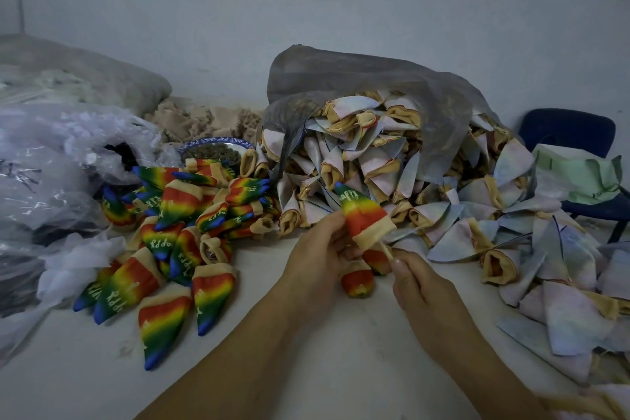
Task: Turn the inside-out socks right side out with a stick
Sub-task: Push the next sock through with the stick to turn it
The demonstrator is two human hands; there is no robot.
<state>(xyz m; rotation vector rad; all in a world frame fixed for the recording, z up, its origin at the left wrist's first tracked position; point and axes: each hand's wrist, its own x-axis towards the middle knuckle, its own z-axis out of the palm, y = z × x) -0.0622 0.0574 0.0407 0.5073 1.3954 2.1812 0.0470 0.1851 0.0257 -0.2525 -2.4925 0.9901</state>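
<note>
White table (341,351): turned socks (177,232) heaped left, inside-out socks (375,160) spilling from a grey bag (358,78). Your right hand (419,283) pinches the stick (387,251), which carries a rainbow sock (364,215) at centre; your left hand (317,249) grips its side.

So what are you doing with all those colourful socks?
A person is turning socks right side out on a stick. The right hand pinches the stick, which goes up inside a rainbow sock. The left hand holds that sock at its side. A pile of rainbow socks lies to the left on the table. Pale inside-out socks spill from a grey bag.
</note>
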